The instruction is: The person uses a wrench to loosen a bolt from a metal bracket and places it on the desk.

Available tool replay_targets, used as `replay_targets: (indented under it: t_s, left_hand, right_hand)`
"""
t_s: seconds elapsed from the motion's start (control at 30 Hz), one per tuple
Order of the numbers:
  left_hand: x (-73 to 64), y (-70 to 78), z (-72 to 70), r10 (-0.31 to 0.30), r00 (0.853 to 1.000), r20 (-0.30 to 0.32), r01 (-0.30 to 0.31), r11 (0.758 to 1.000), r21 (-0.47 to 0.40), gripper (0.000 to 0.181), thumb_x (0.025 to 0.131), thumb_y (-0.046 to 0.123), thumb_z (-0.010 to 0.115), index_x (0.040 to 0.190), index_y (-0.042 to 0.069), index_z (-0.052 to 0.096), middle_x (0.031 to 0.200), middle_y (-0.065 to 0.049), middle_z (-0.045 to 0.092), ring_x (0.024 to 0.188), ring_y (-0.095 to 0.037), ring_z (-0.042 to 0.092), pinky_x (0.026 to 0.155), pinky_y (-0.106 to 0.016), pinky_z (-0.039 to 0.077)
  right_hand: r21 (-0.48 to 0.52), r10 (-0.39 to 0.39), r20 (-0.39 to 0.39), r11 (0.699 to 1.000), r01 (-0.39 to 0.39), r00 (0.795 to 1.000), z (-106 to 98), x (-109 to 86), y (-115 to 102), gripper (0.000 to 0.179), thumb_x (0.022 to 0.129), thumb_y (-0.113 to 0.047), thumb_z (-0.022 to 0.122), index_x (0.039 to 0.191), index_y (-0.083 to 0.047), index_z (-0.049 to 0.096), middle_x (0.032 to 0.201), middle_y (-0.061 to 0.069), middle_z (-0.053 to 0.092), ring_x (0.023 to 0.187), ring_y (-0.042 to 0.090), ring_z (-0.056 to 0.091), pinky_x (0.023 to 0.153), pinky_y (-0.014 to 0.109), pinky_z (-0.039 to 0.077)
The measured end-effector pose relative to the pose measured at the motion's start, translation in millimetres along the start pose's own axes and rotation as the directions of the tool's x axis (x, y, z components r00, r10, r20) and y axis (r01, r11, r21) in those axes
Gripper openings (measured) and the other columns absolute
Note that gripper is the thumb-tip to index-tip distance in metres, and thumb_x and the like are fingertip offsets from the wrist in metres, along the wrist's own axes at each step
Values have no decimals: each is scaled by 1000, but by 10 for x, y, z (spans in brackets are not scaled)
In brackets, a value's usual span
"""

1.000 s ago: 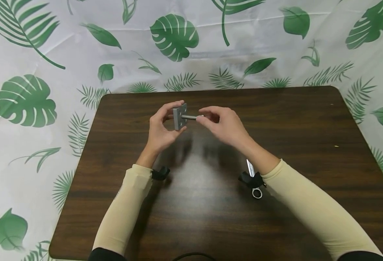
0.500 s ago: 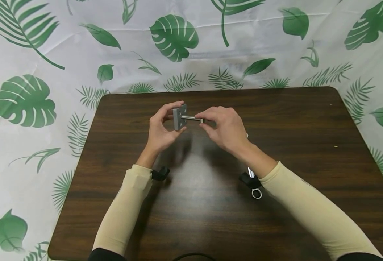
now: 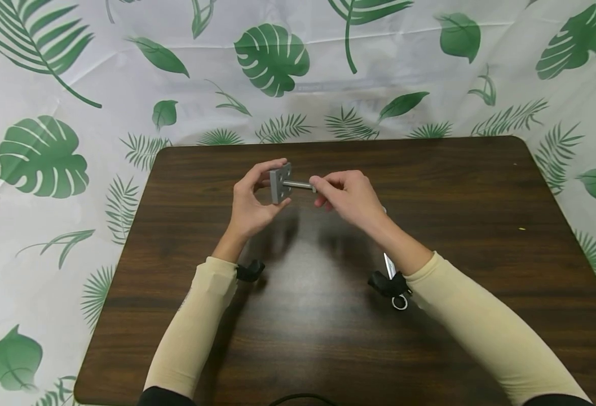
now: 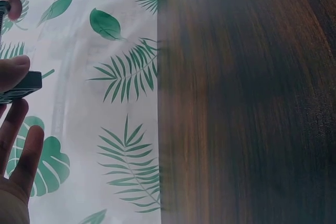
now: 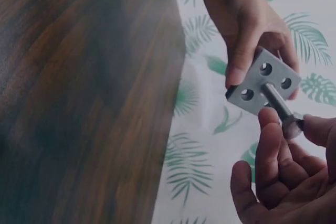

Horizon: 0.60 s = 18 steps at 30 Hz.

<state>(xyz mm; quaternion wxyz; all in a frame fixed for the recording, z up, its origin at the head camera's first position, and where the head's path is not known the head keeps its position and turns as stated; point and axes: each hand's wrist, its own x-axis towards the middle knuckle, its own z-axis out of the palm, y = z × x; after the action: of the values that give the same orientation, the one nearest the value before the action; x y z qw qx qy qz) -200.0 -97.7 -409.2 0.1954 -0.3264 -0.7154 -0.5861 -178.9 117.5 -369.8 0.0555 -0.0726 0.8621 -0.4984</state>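
Note:
My left hand [image 3: 251, 203] grips a grey square metal plate [image 3: 280, 183] by its edges, thumb below and fingers above. The plate [image 5: 255, 88] has a hole near each corner in the right wrist view. A silver bolt [image 3: 299, 184] stands out from its middle, with its hex head [image 5: 292, 127] away from the plate. At that head, my right hand [image 3: 351, 194] pinches the bolt between thumb and fingers. Only part of the plate [image 4: 26, 85] shows at the left edge of the left wrist view. How far the bolt passes through is hidden.
On the dark wooden table [image 3: 303, 327], a combination wrench [image 3: 400, 303] lies beneath my right wrist, partly covered by the black wrist strap [image 3: 389, 283]. A leaf-print sheet [image 3: 328, 96] hangs behind the table. A black cable [image 3: 303, 396] shows at the front edge.
The right hand has shifted its fingers around the bolt head, and its thumb now lies over the head. The left hand and the plate have hardly moved.

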Motion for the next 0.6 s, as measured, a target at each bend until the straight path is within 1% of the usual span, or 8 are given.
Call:
replay_targets:
  t_s: [0.13,0.23,0.3,0.37,0.43,0.47,0.53,0.6]
  left_hand:
    - [3,-1,20,-2,1000,3,2,1000,-5,62,62,-21,80,120,-12,57,124,-25,62,105,-34,62,78,-45,53]
    - [3,-4,25,-5,1000,0,5,1000,-1,62,62,-21,80,120,-12,57,124,-25,62,105,-34,63,78,-46,53]
    - [2,0,25,-10,1000,-4,10,1000,2,63,62,-21,81,120,-12,57,124,-25,62,103,-34,63,78,-46,53]
    - [-3,4,24,-14,1000,-8,14,1000,7,63,62,-21,81,120,-11,57,123,-25,62,101,-34,64,77,-47,53]
    - [-5,7,24,-16,1000,-10,16,1000,8,64,62,-21,81,120,-11,57,123,-25,62,99,-33,64,77,-47,52]
    - [-6,6,24,-17,1000,-11,17,1000,8,64,62,-21,81,120,-11,57,123,-25,62,98,-33,64,76,-47,52]
    - [-4,0,26,-16,1000,-12,16,1000,7,64,61,-22,81,120,-11,57,123,-24,62,98,-32,64,76,-47,52]
    - [6,-7,33,-15,1000,-9,15,1000,2,64,61,-22,80,120,-11,57,123,-24,62,100,-32,64,77,-45,52]
  right_hand:
    - [-84,-72,-53,994,67,996,-7,-16,-8,24,93,-34,69,102,-12,76,83,3,72,73,18,64,64,32,48]
    - [-212,-222,-102,957,197,970,2,-33,14,21,88,-27,75,104,-13,75,88,-1,71,77,14,61,66,34,47]
    - [-301,-363,-112,900,316,925,8,-36,38,20,85,-21,79,103,-14,75,92,-3,71,81,14,62,70,35,47]
    - [-386,-501,-101,816,430,860,12,-25,75,20,83,-16,80,102,-14,75,95,-3,70,85,16,62,74,37,48]
    - [-425,-589,-86,751,505,804,12,-15,108,24,82,-15,81,104,-13,75,97,-1,69,88,19,61,77,39,48]
    - [-431,-607,-83,737,520,791,11,-13,123,26,82,-16,81,106,-12,74,98,0,69,88,19,61,77,39,48]
    - [-412,-587,-90,757,507,804,7,-11,141,30,84,-23,80,111,-12,72,98,0,70,87,18,62,75,38,48]
    - [-342,-493,-117,835,431,862,-5,-20,142,32,88,-31,75,114,-12,72,96,-2,71,83,15,63,72,36,49]
